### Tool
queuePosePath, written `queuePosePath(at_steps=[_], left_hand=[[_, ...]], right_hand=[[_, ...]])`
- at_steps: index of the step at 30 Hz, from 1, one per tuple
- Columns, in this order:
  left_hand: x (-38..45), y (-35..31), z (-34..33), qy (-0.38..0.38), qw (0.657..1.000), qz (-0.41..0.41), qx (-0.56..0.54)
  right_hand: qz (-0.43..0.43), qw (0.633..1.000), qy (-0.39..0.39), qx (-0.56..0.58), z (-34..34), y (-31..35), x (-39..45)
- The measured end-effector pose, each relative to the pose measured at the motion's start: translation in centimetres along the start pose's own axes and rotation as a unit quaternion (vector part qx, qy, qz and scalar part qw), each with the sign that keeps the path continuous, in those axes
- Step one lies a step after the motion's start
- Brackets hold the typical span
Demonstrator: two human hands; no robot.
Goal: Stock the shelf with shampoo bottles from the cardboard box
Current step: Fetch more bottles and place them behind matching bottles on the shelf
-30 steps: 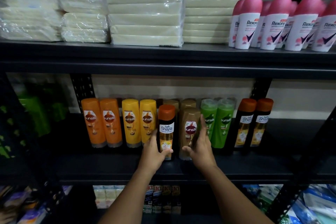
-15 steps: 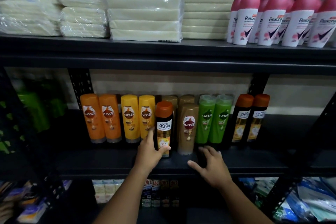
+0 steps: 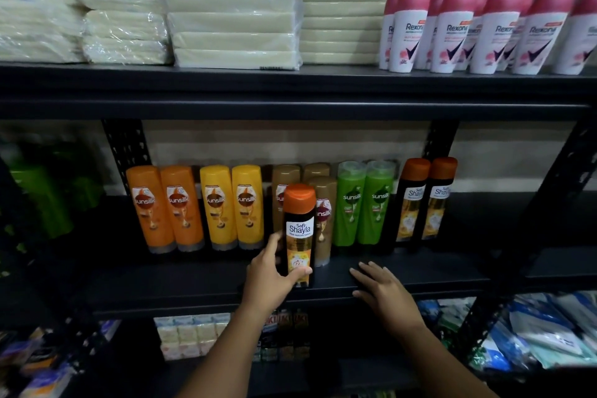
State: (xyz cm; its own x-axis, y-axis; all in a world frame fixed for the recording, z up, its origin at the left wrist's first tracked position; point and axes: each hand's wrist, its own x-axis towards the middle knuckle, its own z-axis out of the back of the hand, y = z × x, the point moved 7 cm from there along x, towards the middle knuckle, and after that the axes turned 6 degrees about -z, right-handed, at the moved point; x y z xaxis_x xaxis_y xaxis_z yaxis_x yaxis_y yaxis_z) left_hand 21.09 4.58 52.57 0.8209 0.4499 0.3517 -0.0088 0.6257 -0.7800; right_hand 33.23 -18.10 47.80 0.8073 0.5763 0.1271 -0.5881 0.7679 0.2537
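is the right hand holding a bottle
No, the right hand lies flat on the shelf; only the left hand grips the Safi Shayla bottle.

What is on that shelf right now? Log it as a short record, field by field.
held item: Safi Shayla bottle, dark with orange cap, upright at the shelf front
left hand: grips the bottle low down
right hand: flat on the middle shelf, holding nothing
row behind: Sunsilk bottles in orange, yellow, brown, green; two more Shayla bottles at the right
upper shelf: wrapped pale packs, Rexona deodorants
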Motion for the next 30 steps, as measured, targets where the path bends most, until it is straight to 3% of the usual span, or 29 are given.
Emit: queuePosePath(at_steps=[17, 25, 30], left_hand=[[1.7, -6.7, -13.1, 0.055, 0.998, -0.042, -0.007], [2.5, -7.2, -14.7, 0.062, 0.997, -0.039, -0.013], [3.1, -6.2, -13.9, 0.121, 0.99, -0.019, -0.068]], right_hand=[[-0.125, 0.992, -0.002, 0.03, 3.5, -10.6, -1.5], [-0.115, 0.993, -0.003, 0.022, 3.5, -11.2, -1.7], [-0.121, 0.988, -0.074, 0.067, 5.5, -10.0, -2.2]])
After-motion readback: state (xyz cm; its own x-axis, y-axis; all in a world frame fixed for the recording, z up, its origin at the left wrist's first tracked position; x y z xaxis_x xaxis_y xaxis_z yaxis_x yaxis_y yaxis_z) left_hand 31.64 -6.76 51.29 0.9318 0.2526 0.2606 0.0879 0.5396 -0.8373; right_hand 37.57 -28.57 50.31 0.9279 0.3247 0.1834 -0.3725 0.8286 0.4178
